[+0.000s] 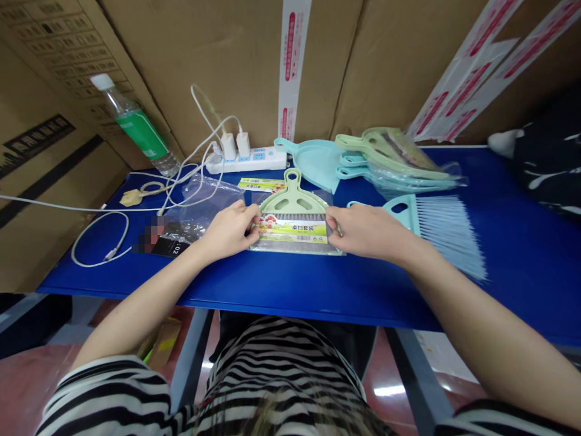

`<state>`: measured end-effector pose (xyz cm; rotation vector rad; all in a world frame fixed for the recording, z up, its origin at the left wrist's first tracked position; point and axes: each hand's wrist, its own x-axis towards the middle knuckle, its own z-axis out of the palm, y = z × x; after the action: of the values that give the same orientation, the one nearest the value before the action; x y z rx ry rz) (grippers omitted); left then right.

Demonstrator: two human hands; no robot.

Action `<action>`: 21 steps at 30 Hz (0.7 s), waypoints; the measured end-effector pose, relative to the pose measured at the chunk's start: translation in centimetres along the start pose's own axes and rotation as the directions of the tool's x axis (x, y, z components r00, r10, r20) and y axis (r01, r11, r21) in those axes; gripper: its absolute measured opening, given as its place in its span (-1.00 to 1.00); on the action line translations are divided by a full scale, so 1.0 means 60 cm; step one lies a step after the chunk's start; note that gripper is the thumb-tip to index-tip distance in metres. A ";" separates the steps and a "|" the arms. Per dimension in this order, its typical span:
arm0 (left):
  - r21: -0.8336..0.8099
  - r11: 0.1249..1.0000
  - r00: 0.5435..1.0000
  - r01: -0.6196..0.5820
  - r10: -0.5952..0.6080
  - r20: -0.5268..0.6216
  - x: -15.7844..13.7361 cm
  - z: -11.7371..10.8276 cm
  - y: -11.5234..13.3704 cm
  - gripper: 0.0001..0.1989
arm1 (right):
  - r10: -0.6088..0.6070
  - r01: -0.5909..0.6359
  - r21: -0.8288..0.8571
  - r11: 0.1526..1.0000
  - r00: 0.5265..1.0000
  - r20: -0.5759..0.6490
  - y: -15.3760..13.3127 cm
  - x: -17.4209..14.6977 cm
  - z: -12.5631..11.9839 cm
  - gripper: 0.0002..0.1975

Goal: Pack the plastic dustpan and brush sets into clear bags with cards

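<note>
A green dustpan and brush set (293, 209) lies on the blue table in front of me, inside a clear bag, with a printed label across its dark bristles. My left hand (233, 229) is closed on the left edge of this packaged set. At its right edge, my right hand (351, 230) has its fingers curled and closed on the bag. Just behind lies another printed label card (258, 183), partly covered. A loose blue dustpan (315, 158) rests further back. To the right of my right hand lies a blue brush (447, 227) with light bristles.
Bagged green and blue dustpan sets (397, 154) are stacked at the back right. A white power strip (263, 159) with chargers and tangled cables, a water bottle (143, 133), a clear plastic bag (204, 194) and a phone (170, 245) occupy the left. Cardboard (218, 54) walls the back.
</note>
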<state>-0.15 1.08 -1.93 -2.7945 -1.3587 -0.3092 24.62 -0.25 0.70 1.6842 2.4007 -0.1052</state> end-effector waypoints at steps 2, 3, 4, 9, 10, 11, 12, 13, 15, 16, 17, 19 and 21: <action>0.057 0.998 1.000 -0.027 0.027 -0.004 -0.001 -0.001 0.004 -0.94 | 0.014 -0.014 0.001 1.000 1.000 0.002 0.001 0.001 0.001 -0.83; 0.085 0.995 0.999 -0.045 0.046 -0.011 -0.002 -0.002 0.007 -0.90 | 0.017 -0.017 -0.005 1.000 1.000 -0.001 0.002 0.002 0.001 -0.83; 0.113 0.992 0.998 -0.063 0.066 -0.021 -0.002 -0.002 0.009 -0.87 | 0.020 -0.020 -0.013 1.000 1.000 -0.010 0.003 0.002 0.002 -0.83; 0.200 0.968 0.978 -0.150 0.175 -0.115 -0.002 -0.003 0.016 -0.69 | -0.038 0.039 0.003 0.999 0.987 -0.158 0.002 0.007 0.007 -0.76; 0.202 0.961 0.970 -0.188 0.214 -0.115 -0.002 -0.002 0.017 -0.67 | -0.086 0.093 0.027 0.995 0.977 -0.193 -0.001 0.008 0.008 -0.75; 0.203 0.950 0.960 -0.236 0.260 -0.101 -0.003 -0.001 0.019 -0.66 | -0.136 0.151 0.051 0.987 0.965 -0.224 -0.004 0.010 0.011 -0.74; 0.202 0.936 0.948 -0.289 0.309 -0.076 -0.003 0.000 0.021 -0.65 | -0.180 0.204 0.072 0.976 0.952 -0.247 -0.008 0.011 0.013 -0.75; 0.202 0.920 0.935 -0.335 0.351 -0.045 -0.003 0.002 0.023 -0.65 | -0.213 0.244 0.088 0.966 0.940 -0.265 -0.013 0.013 0.016 -0.75; 0.206 0.900 0.921 -0.384 0.389 0.019 -0.003 0.005 0.027 -0.63 | -0.235 0.276 0.107 0.955 0.928 -0.290 -0.024 0.016 0.024 -0.75; 0.212 0.898 0.921 -0.386 0.386 0.044 -0.004 0.006 0.029 -0.62 | -0.231 0.275 0.115 0.955 0.926 -0.299 -0.029 0.018 0.028 -0.75; 0.219 0.898 0.924 -0.381 0.376 0.065 -0.003 0.008 0.030 -0.60 | -0.222 0.269 0.124 0.955 0.927 -0.304 -0.033 0.020 0.032 -0.76; 0.232 0.900 0.929 -0.369 0.358 0.091 -0.003 0.009 0.031 -0.59 | -0.197 0.251 0.149 0.956 0.932 -0.304 -0.039 0.023 0.037 -0.76; 0.240 0.900 0.931 -0.364 0.351 0.099 -0.003 0.009 0.031 -0.60 | -0.183 0.239 0.165 0.957 0.937 -0.298 -0.041 0.025 0.039 -0.76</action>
<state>1.28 -0.17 -2.38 -2.7682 -0.7921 -0.0440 22.13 -0.13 -2.05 1.6055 2.8688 -0.1533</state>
